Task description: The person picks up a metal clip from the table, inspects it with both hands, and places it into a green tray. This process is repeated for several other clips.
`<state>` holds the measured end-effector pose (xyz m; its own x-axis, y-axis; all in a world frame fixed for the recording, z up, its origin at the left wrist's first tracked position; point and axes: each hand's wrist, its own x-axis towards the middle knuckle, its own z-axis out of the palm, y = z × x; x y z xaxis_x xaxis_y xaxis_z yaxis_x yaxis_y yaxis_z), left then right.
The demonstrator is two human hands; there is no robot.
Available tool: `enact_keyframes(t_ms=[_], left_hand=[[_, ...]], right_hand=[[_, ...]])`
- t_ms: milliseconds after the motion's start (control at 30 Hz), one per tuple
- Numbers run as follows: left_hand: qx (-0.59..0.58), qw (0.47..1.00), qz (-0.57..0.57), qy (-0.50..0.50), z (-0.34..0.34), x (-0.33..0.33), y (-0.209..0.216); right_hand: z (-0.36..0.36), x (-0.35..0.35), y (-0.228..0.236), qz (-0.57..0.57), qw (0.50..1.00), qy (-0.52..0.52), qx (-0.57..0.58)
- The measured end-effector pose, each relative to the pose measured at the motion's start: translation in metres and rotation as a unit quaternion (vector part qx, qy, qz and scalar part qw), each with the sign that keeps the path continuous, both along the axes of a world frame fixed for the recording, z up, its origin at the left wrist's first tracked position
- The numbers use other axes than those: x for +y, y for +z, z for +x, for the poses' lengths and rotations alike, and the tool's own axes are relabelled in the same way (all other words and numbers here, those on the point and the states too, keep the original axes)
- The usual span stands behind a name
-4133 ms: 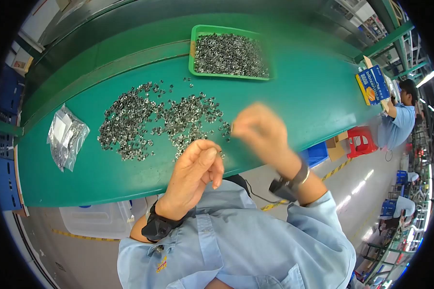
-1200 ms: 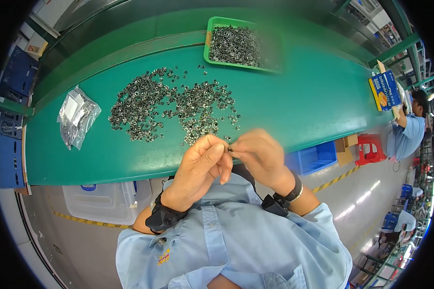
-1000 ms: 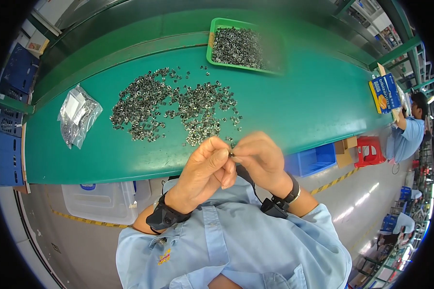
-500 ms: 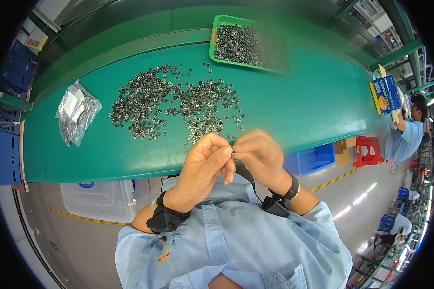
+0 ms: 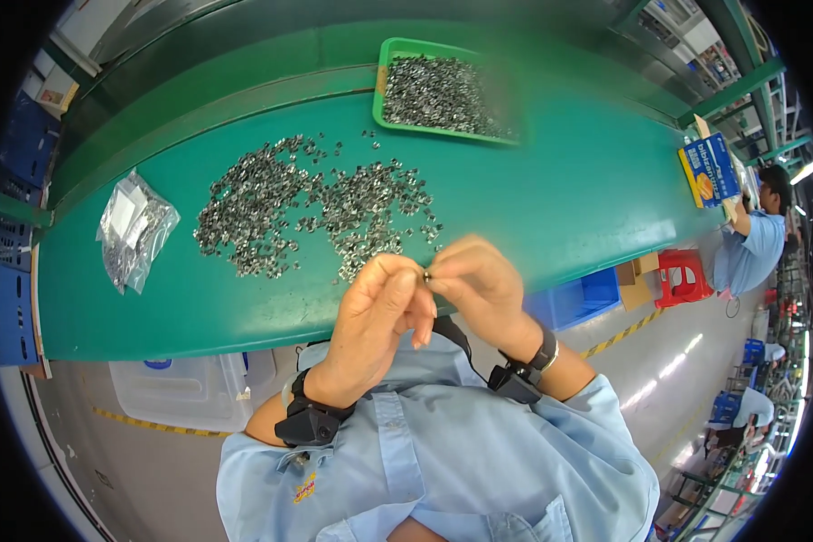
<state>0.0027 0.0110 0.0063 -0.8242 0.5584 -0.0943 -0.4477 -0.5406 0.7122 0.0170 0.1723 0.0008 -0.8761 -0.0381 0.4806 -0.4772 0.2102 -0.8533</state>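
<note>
Near the front edge of the green table (image 5: pixel 533 208), my left hand (image 5: pixel 377 312) and my right hand (image 5: pixel 483 294) meet at the fingertips. Both are closed in a pinch around one tiny dark metal piece (image 5: pixel 426 276), whose details are too small to make out. Just beyond my hands lie two loose heaps of small square metal parts, a left heap (image 5: pixel 248 208) and a right heap (image 5: pixel 370 212), touching at their inner edges. More such parts (image 5: pixel 434 95) fill a green tray (image 5: pixel 380 95) at the back.
A clear plastic bag (image 5: pixel 137 230) with parts and a white slip lies at left. Under the front edge stand a clear lidded bin (image 5: pixel 176 393), a blue bin (image 5: pixel 569 303) and a red stool (image 5: pixel 682 278). A blue box (image 5: pixel 709 172) and a co-worker (image 5: pixel 757 244) are at far right.
The view has tilted slightly, so table and heaps sit a little lower and further left. My fingertips stay together around the tiny piece, which shows a bit more plainly.
</note>
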Motion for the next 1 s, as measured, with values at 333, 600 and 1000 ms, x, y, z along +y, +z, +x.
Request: enact_keyframes(t_ms=[333, 600, 1000], left_hand=[[-0.031, 0.999, -0.016, 0.009, -0.013, -0.015, -0.008], [-0.047, 0.999, -0.012, -0.017, -0.018, -0.016, -0.011], [0.010, 0.992, -0.121, -0.044, -0.015, -0.006, 0.000]], right_hand=[[-0.119, 0.079, 0.026, 0.218, 0.960, -0.174, -0.025], [-0.055, 0.061, 0.004, 0.365, 0.931, -0.010, -0.019], [-0.019, 0.025, 0.037, 0.352, 0.934, -0.002, 0.058]])
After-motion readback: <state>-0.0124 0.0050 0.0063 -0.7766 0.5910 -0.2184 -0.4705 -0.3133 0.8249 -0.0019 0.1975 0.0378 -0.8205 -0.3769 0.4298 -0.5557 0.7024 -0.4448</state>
